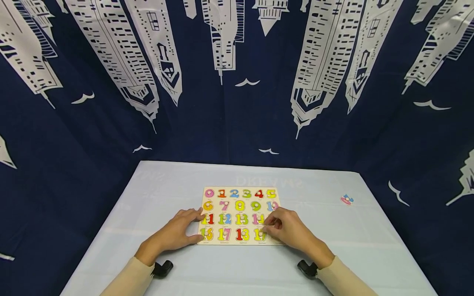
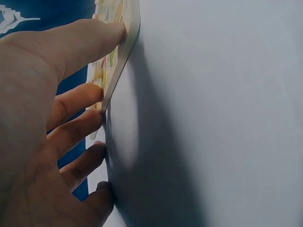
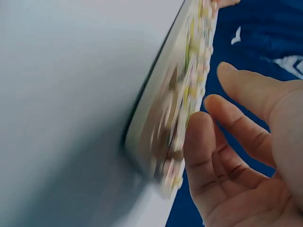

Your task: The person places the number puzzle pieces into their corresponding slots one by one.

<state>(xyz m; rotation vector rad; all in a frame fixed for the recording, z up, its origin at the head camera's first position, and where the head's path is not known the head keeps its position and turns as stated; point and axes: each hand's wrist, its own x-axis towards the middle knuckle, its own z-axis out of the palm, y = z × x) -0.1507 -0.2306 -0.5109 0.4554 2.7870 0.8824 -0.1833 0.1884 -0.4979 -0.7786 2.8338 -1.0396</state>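
Note:
A wooden number puzzle board (image 1: 233,242) lies on the table, with colourful knobbed number pieces in its rows. My left hand (image 1: 177,231) rests at the board's left edge, thumb and fingers spread, thumb tip on the face near the 16. In the left wrist view the thumb (image 2: 90,45) lies on the board and other fingertips touch its edge. My right hand (image 1: 286,228) hovers over the lower right, fingertips bent close to the 19 piece (image 1: 258,235). In the right wrist view its fingers (image 3: 201,137) and thumb stand apart with nothing between them. It hides the board's lower right corner.
A loose pink and blue piece (image 1: 347,200) lies on the white table (image 1: 318,271), off to the right of the board. Black wrist cameras sit on both wrists. Behind the table hangs a dark blue cloth (image 1: 229,123) printed with white buildings.

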